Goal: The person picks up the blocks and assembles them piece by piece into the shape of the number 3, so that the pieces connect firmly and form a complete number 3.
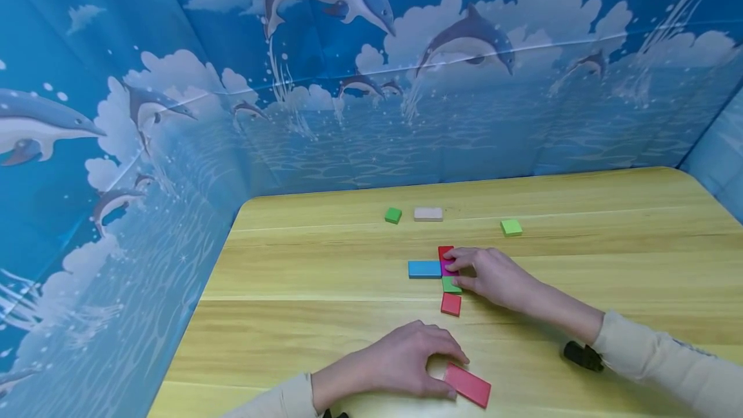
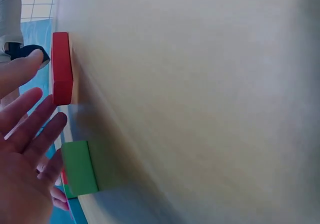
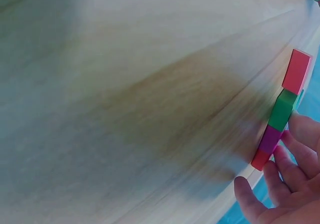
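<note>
My right hand (image 1: 493, 276) reaches over a joined group of flat blocks. Its fingertips touch a magenta block (image 1: 447, 268) and a red block (image 1: 445, 251), while the thumb lies at a green block (image 1: 450, 285). A blue block (image 1: 424, 269) adjoins on the left, and a red square block (image 1: 451, 304) sits below the green one. Near the front, my left hand (image 1: 400, 360) arches loosely beside a pinkish-red rectangular block (image 1: 469, 385), thumb at its corner. In the left wrist view, another green block (image 2: 80, 168) stands by the little finger; the hand hides it in the head view.
Farther back on the wooden table (image 1: 278, 276) lie a dark green block (image 1: 393, 215), a greyish block (image 1: 428, 214) and a light green block (image 1: 511, 228). A blue dolphin-print curtain (image 1: 360, 147) hangs behind the table's rear edge.
</note>
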`<state>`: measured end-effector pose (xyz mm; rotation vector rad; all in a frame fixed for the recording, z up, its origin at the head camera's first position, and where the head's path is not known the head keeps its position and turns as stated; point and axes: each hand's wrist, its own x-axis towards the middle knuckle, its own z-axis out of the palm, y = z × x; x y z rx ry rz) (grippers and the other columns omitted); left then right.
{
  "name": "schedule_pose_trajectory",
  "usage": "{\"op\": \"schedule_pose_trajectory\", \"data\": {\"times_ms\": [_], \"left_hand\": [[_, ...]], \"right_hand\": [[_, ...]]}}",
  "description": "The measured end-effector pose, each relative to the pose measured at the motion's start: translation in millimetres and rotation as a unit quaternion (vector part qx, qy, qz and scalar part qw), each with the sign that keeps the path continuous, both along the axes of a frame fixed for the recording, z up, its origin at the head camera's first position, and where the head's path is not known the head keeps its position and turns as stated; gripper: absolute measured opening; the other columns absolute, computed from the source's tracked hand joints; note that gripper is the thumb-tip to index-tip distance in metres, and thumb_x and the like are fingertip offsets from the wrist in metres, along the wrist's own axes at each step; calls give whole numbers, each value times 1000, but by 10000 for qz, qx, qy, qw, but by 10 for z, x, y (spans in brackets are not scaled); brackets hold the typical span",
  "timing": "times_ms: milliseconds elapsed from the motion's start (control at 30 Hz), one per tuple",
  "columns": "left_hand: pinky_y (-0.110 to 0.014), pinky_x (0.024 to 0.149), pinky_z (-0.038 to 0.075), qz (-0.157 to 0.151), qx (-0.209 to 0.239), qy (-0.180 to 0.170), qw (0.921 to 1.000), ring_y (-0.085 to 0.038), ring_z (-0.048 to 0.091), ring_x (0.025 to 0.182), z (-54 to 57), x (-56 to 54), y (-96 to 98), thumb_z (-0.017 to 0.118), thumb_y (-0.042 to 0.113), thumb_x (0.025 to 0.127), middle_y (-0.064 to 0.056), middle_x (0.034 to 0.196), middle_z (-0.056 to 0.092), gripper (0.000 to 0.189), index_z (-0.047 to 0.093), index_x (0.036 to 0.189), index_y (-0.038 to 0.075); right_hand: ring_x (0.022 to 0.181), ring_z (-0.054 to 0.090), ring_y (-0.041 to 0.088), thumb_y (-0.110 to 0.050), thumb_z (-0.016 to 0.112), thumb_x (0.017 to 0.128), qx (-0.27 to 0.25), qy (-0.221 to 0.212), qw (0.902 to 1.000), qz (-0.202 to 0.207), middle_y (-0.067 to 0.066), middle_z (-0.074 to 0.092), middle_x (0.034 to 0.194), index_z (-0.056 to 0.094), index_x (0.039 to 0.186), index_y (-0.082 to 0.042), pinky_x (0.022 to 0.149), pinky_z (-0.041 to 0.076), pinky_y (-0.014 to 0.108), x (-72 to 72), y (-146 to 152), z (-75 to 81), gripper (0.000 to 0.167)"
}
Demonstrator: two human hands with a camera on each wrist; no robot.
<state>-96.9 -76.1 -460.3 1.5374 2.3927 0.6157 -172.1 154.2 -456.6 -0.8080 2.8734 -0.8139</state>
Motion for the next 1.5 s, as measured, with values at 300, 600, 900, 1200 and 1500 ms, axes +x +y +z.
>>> {"op": "schedule_pose_trajectory", "data": {"times_ms": [300, 600, 900, 1200, 1500], "left_hand": [[-6, 83, 29, -26, -325, 719, 9969, 11, 47, 101, -74, 56, 42, 77, 44, 83, 24, 105, 59, 33, 71, 112, 30], [-9, 91, 31, 158, -419, 741, 9962, 9, 47, 103, -91, 103, 69, 76, 42, 85, 24, 104, 57, 29, 71, 111, 29], [-10, 95, 31, 275, -192, 352, 9988, 8, 48, 102, -82, 106, 72, 77, 36, 85, 23, 102, 57, 25, 72, 108, 27], [-7, 90, 34, 687, 357, -346, 9964, 10, 47, 100, -67, 67, 7, 78, 26, 85, 21, 102, 57, 25, 70, 108, 22], [-15, 89, 42, 1600, 818, -824, 9803, 4, 49, 99, -70, -33, -93, 77, 23, 84, 20, 104, 55, 24, 66, 106, 23]], "right_hand": [[124, 55, 33, -18, 78, 86, 3, 23, 10000, 10, 7, 63, 129, 76, 112, -10, 98, 45, 51, 1, 4, 14, 28], [123, 55, 33, -18, 78, 86, 31, 56, 10000, -27, 8, 63, 128, 76, 111, -10, 97, 45, 51, 12, -5, 17, 27], [123, 55, 33, -18, 78, 86, 61, 31, 9999, -82, 8, 63, 129, 77, 110, -9, 97, 46, 51, 24, -13, 23, 26], [122, 56, 34, -18, 78, 86, 39, 17, 10000, -77, 8, 63, 129, 76, 111, -8, 96, 46, 49, 25, -15, 23, 27], [122, 55, 35, -18, 79, 85, 61, -77, 9999, -110, 9, 63, 129, 76, 111, -9, 97, 46, 50, 24, -20, 29, 28]]}}
